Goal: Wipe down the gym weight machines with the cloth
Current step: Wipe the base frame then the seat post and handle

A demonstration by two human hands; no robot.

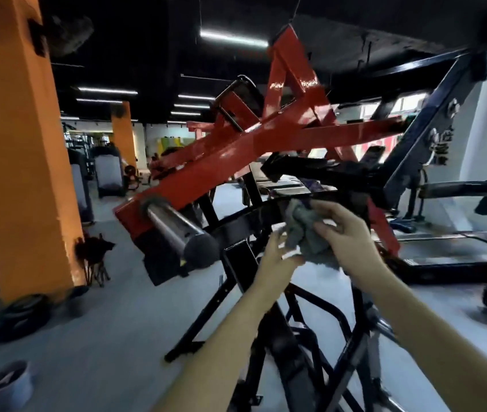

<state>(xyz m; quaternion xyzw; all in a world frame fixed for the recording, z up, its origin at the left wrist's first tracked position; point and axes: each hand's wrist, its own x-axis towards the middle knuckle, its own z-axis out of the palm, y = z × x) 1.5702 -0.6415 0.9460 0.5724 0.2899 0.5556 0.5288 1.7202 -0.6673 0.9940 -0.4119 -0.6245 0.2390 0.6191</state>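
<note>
The red-and-black weight machine (236,150) fills mid-frame, its chrome sleeve (174,224) at centre left. Right of centre, the right grip (346,233) and left grip (278,251) both pinch the bunched grey cloth (304,230) near a black bar (245,218). Shared between two loose pinches, the cloth could probably slip and drop

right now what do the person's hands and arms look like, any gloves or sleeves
The left hand and right hand are bare: no gloves, and no ring or watch that shows through the blur. Both forearms are uncovered, with no sleeve reaching into view.
</note>
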